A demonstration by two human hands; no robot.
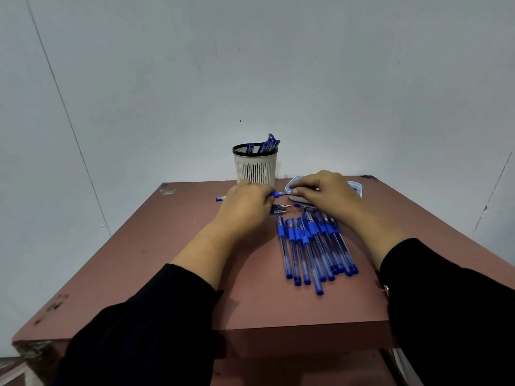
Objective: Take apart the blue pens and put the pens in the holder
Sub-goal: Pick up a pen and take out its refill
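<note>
A white slotted pen holder (255,168) with a black rim stands at the table's far edge, several blue pen parts sticking out of it. My left hand (245,203) is closed around a blue pen (276,194) held level in front of the holder; its tip points right. My right hand (323,192) pinches at that tip, fingers curled, just above a shallow white tray (358,188). A row of several blue pens (312,246) lies on the table between my forearms. A few small pen parts (278,209) lie beside my left hand.
The reddish-brown table (167,260) has worn corners and a front edge near my sleeves. A grey wall stands right behind the holder. A lower shelf (292,369) shows under the table's front edge.
</note>
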